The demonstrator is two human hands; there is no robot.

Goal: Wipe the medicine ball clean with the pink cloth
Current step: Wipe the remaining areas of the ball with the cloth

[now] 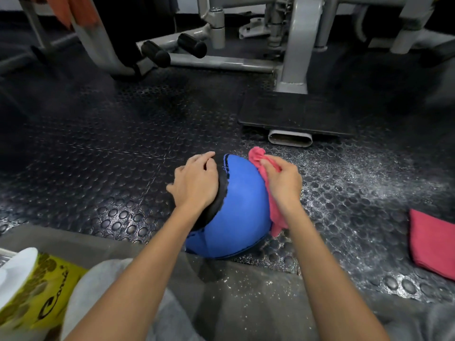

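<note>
yellow packet (37, 286): seen at the lower left edge.
left hand (194, 183): laid on the black left side of the ball, fingers spread and relaxed, nothing clasped.
medicine ball (241, 207): blue and black, rested on the studded floor (123, 143) between the two hands.
pink cloth (277, 217): bunched and pressed against the ball's right side.
right hand (283, 183): fingers closed round the pink cloth.
folded cloth (433, 242): red, laid on the floor at the far right, well apart from the ball.
</note>
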